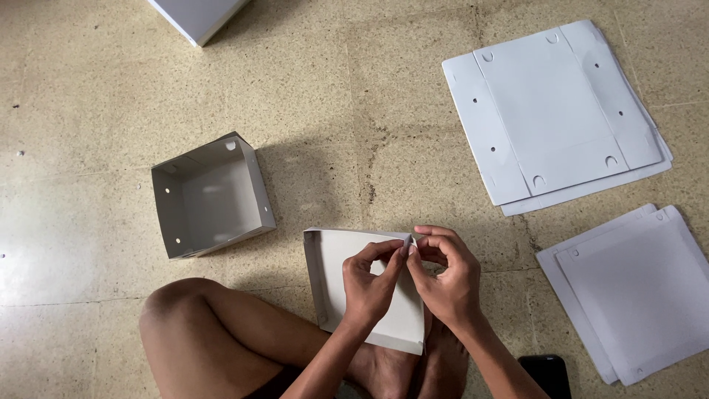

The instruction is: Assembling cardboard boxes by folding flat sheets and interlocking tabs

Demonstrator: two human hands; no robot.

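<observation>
Our left hand (369, 284) and right hand (447, 277) pinch, fingers narrow, the far right corner of a half-folded white box (332, 258) lying on the floor (354, 111) by our knee (185, 318). Farther left sits a finished box (210, 196); farther right, flat sheets (554, 111).

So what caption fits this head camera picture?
Both hands pinch a corner of a half-folded white cardboard box on the floor.

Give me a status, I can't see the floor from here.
Left hand and right hand both pinch the far right corner of the half-folded white box. Finished box sits apart, left. Flat blanks stacked right. Nothing obstructing.
</observation>
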